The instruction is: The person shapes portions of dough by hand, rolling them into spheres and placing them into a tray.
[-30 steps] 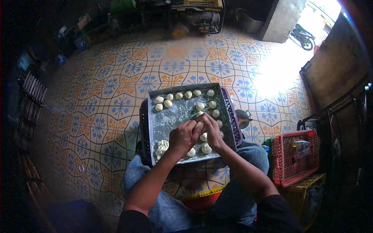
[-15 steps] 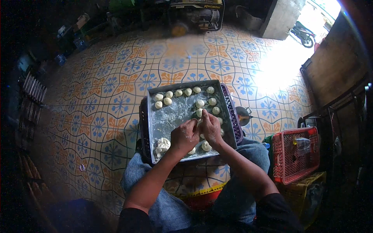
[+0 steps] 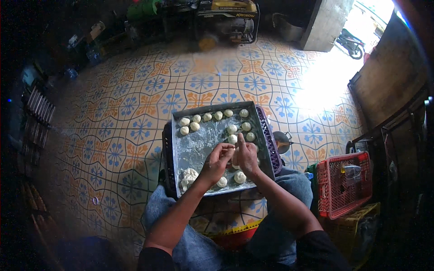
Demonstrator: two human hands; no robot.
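Now — dough piece point(image 3: 235, 157) between left hand point(image 3: 216, 165) and right hand point(image 3: 247, 158).

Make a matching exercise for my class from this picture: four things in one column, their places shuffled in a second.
Things
1. Large dough lump
2. Red crate
3. Motorbike
4. Purple crate

Places
A. Beyond the bright doorway
B. Under the metal tray
C. In the tray's near left corner
D. Right of the person's right knee

Pairs: 1-C; 2-D; 3-A; 4-B
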